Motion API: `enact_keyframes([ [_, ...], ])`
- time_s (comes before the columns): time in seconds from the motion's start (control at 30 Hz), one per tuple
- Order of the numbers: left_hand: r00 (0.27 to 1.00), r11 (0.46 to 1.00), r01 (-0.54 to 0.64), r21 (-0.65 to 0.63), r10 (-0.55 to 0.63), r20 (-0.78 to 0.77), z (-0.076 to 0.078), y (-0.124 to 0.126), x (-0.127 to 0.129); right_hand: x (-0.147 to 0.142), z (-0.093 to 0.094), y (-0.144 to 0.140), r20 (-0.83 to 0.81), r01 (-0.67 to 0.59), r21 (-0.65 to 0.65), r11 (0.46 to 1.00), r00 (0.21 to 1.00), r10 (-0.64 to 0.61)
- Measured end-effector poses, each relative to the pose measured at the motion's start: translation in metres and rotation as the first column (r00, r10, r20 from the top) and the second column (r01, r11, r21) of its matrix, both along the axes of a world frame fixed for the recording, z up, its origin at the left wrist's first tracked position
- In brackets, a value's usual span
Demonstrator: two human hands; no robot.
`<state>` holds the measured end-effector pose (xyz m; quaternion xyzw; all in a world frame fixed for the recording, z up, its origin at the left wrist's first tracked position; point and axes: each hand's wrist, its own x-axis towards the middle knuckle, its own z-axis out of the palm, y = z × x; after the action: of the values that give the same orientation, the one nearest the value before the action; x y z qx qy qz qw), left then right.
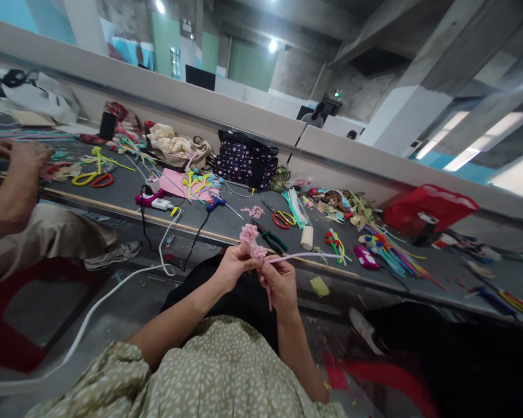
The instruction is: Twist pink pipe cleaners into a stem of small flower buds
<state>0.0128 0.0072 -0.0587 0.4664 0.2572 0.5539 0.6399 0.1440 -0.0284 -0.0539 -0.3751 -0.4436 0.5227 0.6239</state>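
Just in front of the table edge, my left hand [235, 268] is closed around the base of a pink fuzzy flower-like piece [251, 239] made of bent pipe cleaner. My right hand [281, 281] pinches a pale pink pipe cleaner [309, 255] close to that piece. One long end of it runs off to the right over the table, and a short pink end hangs below my right fingers. The two hands nearly touch, and where the pieces join is hidden by fingertips. Dark green-handled pliers [273, 241] lie on the table right behind the pink piece.
Behind my hands lie red-and-yellow-handled scissors [283, 219], a blue glue gun [215, 203], a purple glue gun [150, 198] and a beige roll [307, 238]. Pipe-cleaner bundles [392, 249] spread rightward. A white cable [113, 290] hangs at left, near a co-worker's hands [28, 155].
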Motion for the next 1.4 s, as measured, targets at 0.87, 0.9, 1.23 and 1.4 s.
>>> enact_keyframes([
  [0.87, 0.992, 0.995, -0.087, -0.053, 0.091, 0.084, 0.011, -0.008, 0.006, -0.007, 0.009, -0.013, 0.41, 0.25, 0.526, 0.813, 0.762, -0.5],
  [0.9, 0.994, 0.996, -0.069, -0.05, 0.073, 0.086, 0.011, -0.009, 0.007, -0.007, 0.007, -0.011, 0.369, 0.267, 0.456, 0.849, 0.811, -0.454],
  [1.23, 0.992, 0.992, 0.126, 0.031, -0.127, 0.027, 0.011, -0.008, -0.002, -0.001, 0.005, -0.003, -0.106, -0.117, -0.083, 0.99, 0.989, 0.108],
  [1.4, 0.996, 0.996, 0.087, 0.036, -0.088, 0.025, 0.009, -0.005, -0.005, -0.001, 0.005, -0.003, -0.123, -0.12, -0.092, 0.989, 0.987, 0.108],
])
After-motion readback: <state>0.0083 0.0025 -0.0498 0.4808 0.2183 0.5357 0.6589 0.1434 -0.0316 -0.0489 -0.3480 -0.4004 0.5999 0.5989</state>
